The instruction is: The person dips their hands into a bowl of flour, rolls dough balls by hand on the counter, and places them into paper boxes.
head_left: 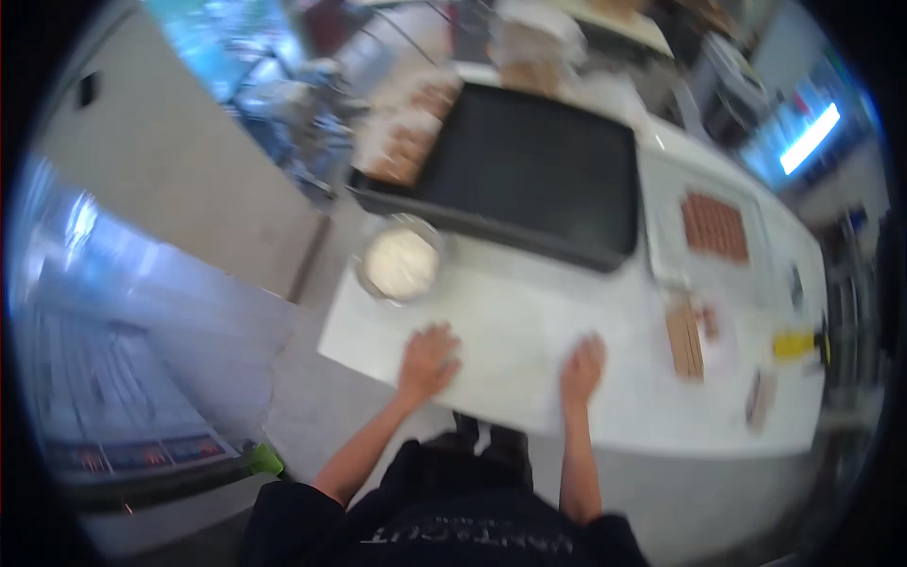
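My left hand (pixel 429 364) is over the near edge of the white table (pixel 501 369), fingers stretched and slightly apart, holding nothing I can see. Just beyond it stands a round clear bowl (pixel 360 271) of white powder or cream (pixel 402 264); the hand does not touch it. My right hand (pixel 582 370) is farther right above the same table, fingers out and close together, blurred, with nothing visible in it. Whether either palm rests on the table I cannot tell. Beyond both hands lies a large dark rectangular tray (pixel 539 175) with a bare dark bottom.
Brown rounded pieces (pixel 408 151) sit in rows at the dark tray's left. A clear tray (pixel 669 269) at right holds a block of reddish-brown pieces (pixel 715 229). Nearby are a brown cardboard piece (pixel 684 340) and a yellow object (pixel 794 345). A beige panel (pixel 170 142) stands left.
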{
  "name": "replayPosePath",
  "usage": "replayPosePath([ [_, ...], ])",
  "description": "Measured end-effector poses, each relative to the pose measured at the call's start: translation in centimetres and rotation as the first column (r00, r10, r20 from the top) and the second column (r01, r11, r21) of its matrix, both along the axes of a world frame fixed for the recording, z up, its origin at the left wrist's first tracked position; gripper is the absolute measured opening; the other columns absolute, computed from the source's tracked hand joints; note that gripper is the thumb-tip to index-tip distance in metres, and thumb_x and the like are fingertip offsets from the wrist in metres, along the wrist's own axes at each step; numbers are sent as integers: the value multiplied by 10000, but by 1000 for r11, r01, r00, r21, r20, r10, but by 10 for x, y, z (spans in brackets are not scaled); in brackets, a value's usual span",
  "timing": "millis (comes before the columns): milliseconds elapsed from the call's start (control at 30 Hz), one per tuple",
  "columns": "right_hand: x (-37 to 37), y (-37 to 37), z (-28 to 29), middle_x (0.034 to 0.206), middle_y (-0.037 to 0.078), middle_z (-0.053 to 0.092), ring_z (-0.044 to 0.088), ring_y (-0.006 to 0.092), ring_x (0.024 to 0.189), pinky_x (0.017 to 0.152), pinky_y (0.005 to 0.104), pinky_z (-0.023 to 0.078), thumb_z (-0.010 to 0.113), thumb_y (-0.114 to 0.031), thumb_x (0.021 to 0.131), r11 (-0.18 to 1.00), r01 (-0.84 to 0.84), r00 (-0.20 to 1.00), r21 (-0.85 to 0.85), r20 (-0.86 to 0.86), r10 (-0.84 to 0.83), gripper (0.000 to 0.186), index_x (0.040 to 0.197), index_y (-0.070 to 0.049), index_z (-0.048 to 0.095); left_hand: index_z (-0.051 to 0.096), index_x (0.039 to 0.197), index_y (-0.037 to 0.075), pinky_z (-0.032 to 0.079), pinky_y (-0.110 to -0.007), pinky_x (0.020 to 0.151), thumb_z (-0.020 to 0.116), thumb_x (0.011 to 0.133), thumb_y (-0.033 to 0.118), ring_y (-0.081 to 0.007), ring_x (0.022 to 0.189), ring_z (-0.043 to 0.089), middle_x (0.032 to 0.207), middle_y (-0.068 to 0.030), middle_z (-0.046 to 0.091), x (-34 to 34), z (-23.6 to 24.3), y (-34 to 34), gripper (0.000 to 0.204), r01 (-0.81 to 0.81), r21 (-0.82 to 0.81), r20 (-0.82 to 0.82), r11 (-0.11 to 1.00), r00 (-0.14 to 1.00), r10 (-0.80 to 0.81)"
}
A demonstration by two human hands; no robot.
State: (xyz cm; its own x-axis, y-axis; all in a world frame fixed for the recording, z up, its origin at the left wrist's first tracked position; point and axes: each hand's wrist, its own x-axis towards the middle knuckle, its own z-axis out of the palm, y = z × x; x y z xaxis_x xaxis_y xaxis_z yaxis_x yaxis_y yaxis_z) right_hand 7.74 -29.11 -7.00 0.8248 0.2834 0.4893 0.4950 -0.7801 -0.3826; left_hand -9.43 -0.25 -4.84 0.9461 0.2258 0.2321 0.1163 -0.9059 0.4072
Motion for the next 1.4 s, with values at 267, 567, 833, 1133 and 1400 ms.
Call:
replayPosePath([
  [267,-31,-50,70,1378,181,540,531,328,1253,1020,413,459,859,-138,724,955,25,882,296,-456,118,923,1482,-41,342,612,1290,129,301,-513,1131,682,885,258,-326,1369,427,1469,-91,499,17,23,7,431,31,22,16,999,999,-32],
  [567,-38,-54,63,1265,157,612,591,319,1127,970,415,479,802,-98,766,988,-25,848,155,-519,103,689,1382,-66,495,615,1282,136,290,-503,1144,688,885,237,-300,1376,418,1475,-57,496,9,24,-11,416,16,22,18,1000,1000,-17],
  [833,-34,-46,74,1279,179,601,535,366,1203,1015,466,417,749,-184,821,991,-36,931,132,-356,82,599,1355,-33,524,620,1277,137,291,-499,1146,685,892,241,-297,1378,416,1470,-59,501,9,25,-7,404,-9,37,13,999,1000,9],
  [1133,-34,-36,16,1480,210,463,423,361,1389,1164,529,276,500,-177,962,929,-96,980,-358,-197,25,471,1415,-49,500,620,1280,128,293,-514,1137,685,886,230,-325,1376,415,1464,-81,504,4,25,-2,412,-6,39,20,999,1000,5],
  [1400,12,-11,8,1363,212,570,521,389,1279,1109,486,382,501,-123,947,987,91,994,-134,-55,-99,372,1290,-13,598,618,1282,117,281,-515,1147,684,876,200,-329,1378,410,1475,-88,492,15,32,-13,419,7,-4,-30,1000,1000,-7],
])
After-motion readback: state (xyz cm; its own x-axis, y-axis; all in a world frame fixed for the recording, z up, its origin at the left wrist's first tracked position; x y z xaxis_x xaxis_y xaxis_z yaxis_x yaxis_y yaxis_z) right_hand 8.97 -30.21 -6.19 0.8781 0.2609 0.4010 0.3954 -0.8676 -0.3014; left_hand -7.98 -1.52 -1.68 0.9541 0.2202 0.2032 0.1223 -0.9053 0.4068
